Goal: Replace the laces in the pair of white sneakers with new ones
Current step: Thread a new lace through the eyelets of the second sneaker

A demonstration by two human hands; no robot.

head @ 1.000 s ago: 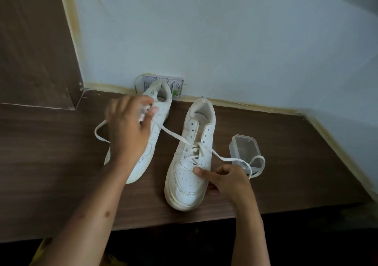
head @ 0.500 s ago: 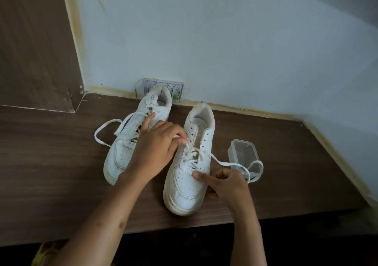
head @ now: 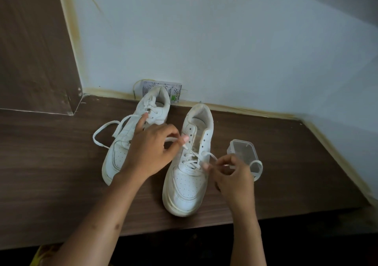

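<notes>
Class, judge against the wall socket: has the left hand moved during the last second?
Yes. The left hand moved from the far sneaker, away from the socket, toward the near sneaker.

Bare table [head: 51,163] left of sneakers [head: 190,163]; clear box [head: 242,151] crowds right; wall [head: 204,51] behind

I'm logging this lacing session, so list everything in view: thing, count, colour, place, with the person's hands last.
Sneaker on the right: 1, white, on the table, laced only through its lower eyelets.
Sneaker on the left: 1, white, beside it, heel near the wall.
Lace in the right sneaker: 1, white, both ends held.
Loose lace: 1, white, looping off the left sneaker onto the table.
Plastic box: 1, clear, right of the sneakers.
Printed packet: 1, pale with green, against the wall behind the left sneaker.
Table: 1, dark wood.
Wall: pale blue.
Left hand: pinches a lace tip at an eyelet.
Right hand: its grip holds the other lace end.
</notes>
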